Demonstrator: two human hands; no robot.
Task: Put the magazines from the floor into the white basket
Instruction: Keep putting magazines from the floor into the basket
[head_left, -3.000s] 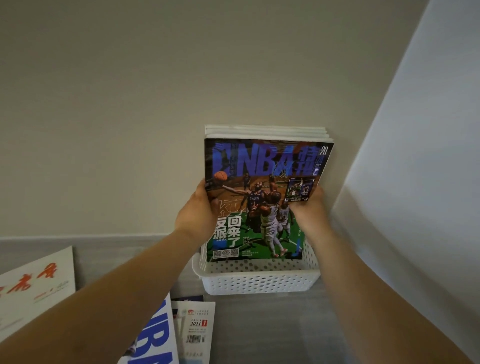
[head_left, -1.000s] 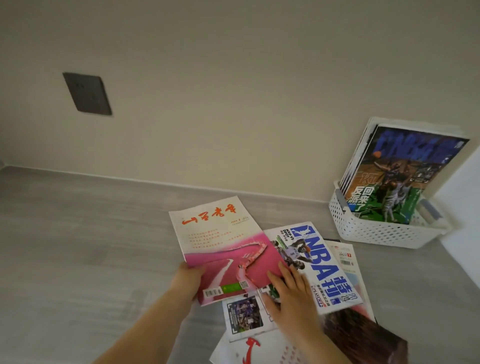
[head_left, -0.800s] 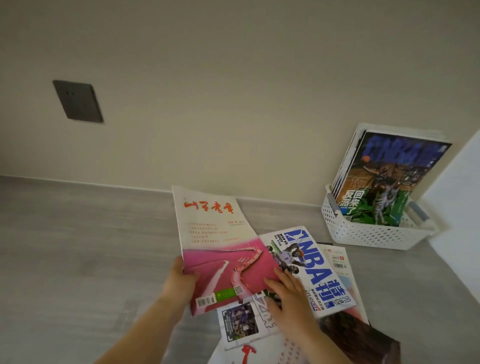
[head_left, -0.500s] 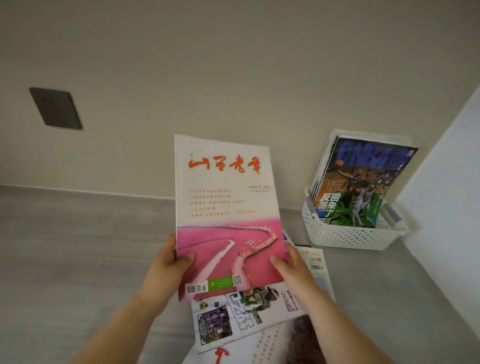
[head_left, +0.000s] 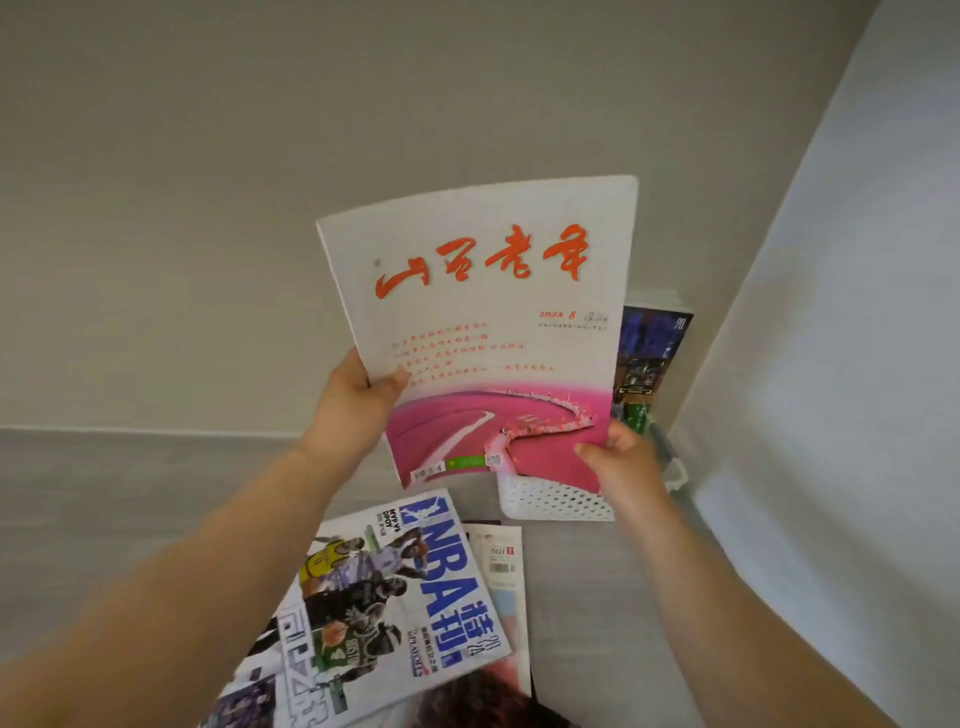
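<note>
Here, a white-and-pink magazine (head_left: 493, 332) with red brush lettering and a pink band across its lower cover is held up off the floor, nearly upright and tilted a little to the right, in front of the white basket (head_left: 553, 501). The left hand (head_left: 358, 410) grips its left edge about midway up, thumb pressed on the cover; the right hand (head_left: 621, 460) pinches the lower right corner, fingers curled behind. The magazine's bottom edge hangs just over the basket's near left part and hides most of it, so only the perforated front wall and a bit of the right rim show. Behind the held cover, a dark basketball magazine (head_left: 652, 353) stands in the basket, leaning toward the beige wall (head_left: 260, 156), with paler page edges of others behind it; how many cannot be told. Near the camera on the grey floor (head_left: 104, 493) lies an NBA magazine (head_left: 395, 597) face up, overlapping a pale magazine (head_left: 501, 566) marked 2021 to its right. A white panel (head_left: 831, 364) rises at the right, just beside the basket.
</note>
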